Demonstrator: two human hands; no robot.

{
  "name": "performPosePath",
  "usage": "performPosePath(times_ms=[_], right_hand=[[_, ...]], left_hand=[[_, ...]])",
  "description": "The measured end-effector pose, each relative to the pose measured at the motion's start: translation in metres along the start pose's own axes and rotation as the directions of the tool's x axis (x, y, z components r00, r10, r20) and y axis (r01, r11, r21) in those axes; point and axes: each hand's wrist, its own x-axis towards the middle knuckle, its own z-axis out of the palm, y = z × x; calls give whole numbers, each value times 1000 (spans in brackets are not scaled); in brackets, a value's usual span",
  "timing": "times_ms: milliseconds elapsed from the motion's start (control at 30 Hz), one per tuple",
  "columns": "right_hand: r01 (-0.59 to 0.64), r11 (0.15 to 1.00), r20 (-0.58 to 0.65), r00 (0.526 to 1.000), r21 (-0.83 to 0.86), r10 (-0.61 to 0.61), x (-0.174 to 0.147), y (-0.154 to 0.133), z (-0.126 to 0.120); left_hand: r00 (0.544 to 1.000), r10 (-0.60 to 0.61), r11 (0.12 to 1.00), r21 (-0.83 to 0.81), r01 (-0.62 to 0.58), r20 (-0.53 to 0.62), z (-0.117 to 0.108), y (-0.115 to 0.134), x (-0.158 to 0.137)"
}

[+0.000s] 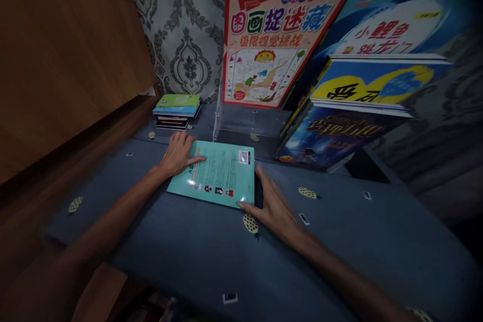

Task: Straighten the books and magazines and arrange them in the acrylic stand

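A teal book [222, 173] lies turned sideways, with a barcode and small portrait photos on its upward side. My left hand [178, 155] grips its far left edge, thumb laid over the cover and the other fingers bent at the side. At the opposite edge, my right hand [269, 196] holds the book, its thumb on the near right corner and its fingers along the side. Whether the book touches the table or is lifted slightly, I cannot tell.
A blue cloth with pineapple prints covers the table [181, 251]. Behind the left hand is a small stack of books [177, 109]. A red picture book [279, 40] stands in a clear rack [241, 123], with more upright books [339, 131] to the right. Wooden furniture [68, 50] borders the left.
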Motion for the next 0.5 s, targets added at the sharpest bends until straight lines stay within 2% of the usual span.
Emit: performPosePath(times_ms=[100,200,267,333,400,467,500], right_hand=[[-42,978,20,999,203,39,1,-6,-2],[-133,914,87,990,384,108,3,-14,-5],[-169,879,119,984,446,129,4,-19,-7],[-166,861,120,985,480,124,4,-23,-7],[-139,852,101,990,504,102,3,-25,-7],[-115,847,90,993,519,79,1,-25,-5],[-107,846,89,994,522,70,0,-25,-4]], left_hand=[[994,7,999,-30,-10,-109,-11,1,0],[983,-10,994,-105,-10,-183,-29,3,-1],[978,-47,980,-197,6,-205,-41,7,-4],[965,-148,932,-358,62,-216,-51,11,-9],[930,-311,789,-598,139,-194,-59,13,-19],[899,-434,528,-822,212,-47,-64,13,-32],[897,-435,379,-887,263,80,-66,12,-40]])
